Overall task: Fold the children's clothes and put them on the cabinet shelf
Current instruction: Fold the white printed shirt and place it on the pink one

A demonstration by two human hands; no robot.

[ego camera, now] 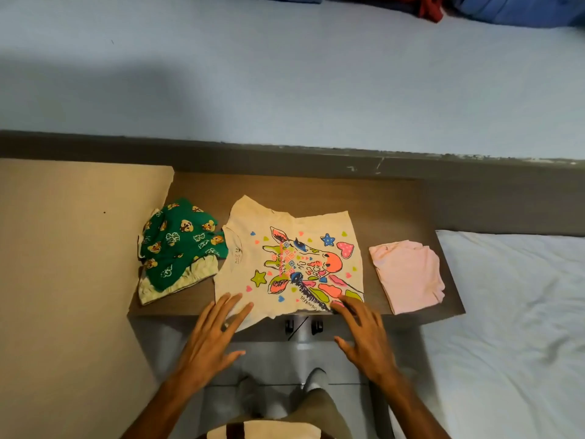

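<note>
Both hands flat at the near hem of the giraffe shirt (pixel 289 261), fingers spread wide, holding nothing; left hand (pixel 210 339) on the corner, right hand (pixel 364 337) beside the print; best smooth it first, then fold evenly; left of the shirt, green shorts (pixel 177 248) rumpled; right of it, pink top (pixel 408 277) already folded; shelf (pixel 395 198) beneath.

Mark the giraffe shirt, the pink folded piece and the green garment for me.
giraffe shirt (pixel 294 261): head view, on the printed giraffe.
pink folded piece (pixel 408 277): head view, its top middle.
green garment (pixel 180 245): head view, on the green print.
</note>
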